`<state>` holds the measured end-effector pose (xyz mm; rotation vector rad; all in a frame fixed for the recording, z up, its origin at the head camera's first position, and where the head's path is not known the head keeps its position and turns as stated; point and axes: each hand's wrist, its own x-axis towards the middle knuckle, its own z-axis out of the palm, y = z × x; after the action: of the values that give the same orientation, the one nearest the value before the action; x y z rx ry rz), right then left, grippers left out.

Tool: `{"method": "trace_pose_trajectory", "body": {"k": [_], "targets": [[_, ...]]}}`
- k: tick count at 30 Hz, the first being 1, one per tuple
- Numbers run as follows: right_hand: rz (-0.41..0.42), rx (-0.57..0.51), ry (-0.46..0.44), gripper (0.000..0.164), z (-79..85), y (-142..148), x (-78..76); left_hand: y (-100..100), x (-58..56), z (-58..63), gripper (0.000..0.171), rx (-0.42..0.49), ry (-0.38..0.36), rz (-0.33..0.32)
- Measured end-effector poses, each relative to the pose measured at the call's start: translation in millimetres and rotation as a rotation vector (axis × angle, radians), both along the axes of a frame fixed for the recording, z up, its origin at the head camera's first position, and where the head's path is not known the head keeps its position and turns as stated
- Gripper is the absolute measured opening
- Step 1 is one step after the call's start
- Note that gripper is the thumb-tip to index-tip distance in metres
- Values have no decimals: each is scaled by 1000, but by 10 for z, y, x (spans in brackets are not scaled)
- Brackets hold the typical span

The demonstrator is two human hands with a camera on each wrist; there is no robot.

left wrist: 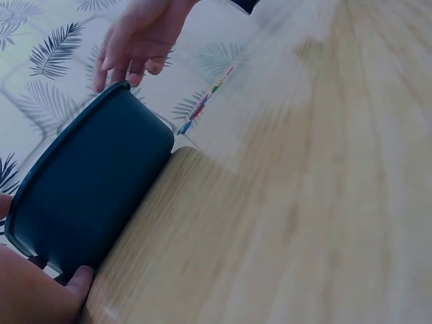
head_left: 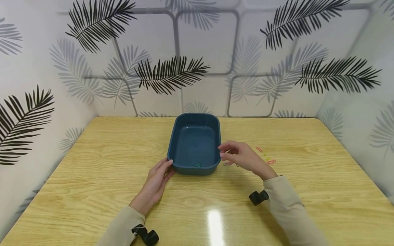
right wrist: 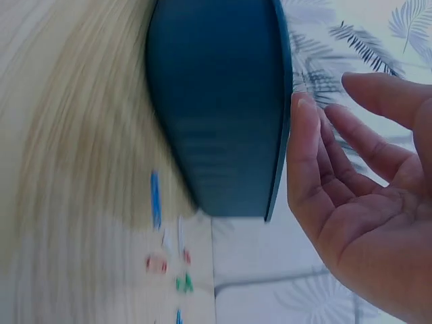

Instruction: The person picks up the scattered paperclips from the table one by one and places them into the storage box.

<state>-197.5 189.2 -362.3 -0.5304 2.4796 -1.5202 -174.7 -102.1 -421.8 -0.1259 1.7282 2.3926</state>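
A dark blue plastic bin [head_left: 195, 143] stands on the table, with a green paper clip [head_left: 198, 165] lying inside at its near end. My left hand [head_left: 157, 179] grips the bin's near left corner, its thumb on the rim and its fingers along the outer wall. At the bin's right rim is my right hand [head_left: 241, 155]; in the right wrist view its thumb and fingers [right wrist: 307, 135] stand apart with nothing visible between them. To the right of the bin lie several coloured paper clips [head_left: 271, 162], some partly hidden behind the right hand.
The wooden table [head_left: 92, 171] meets a leaf-patterned backdrop [head_left: 203, 44] at the back and both sides. Each sleeve carries a small black wrist camera [head_left: 258, 197]. A bright light reflection falls on the table in front of the bin.
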Motion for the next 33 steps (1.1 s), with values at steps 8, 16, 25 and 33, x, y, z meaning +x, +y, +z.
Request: {"method": "trace_pose_trajectory", "body": {"k": [8, 16, 25, 33], "targets": [[-102, 94, 12, 35, -72, 294, -33, 9, -1, 17, 56, 22, 3, -9], [-149, 161, 5, 36, -64, 545, -77, 16, 9, 12, 55, 31, 16, -12], [-127, 295, 0, 36, -20, 836, -87, 19, 24, -5, 52, 32, 30, -18], [-4, 457, -14, 31, 24, 899, -78, 0, 21, -18, 54, 7, 33, -12]]}}
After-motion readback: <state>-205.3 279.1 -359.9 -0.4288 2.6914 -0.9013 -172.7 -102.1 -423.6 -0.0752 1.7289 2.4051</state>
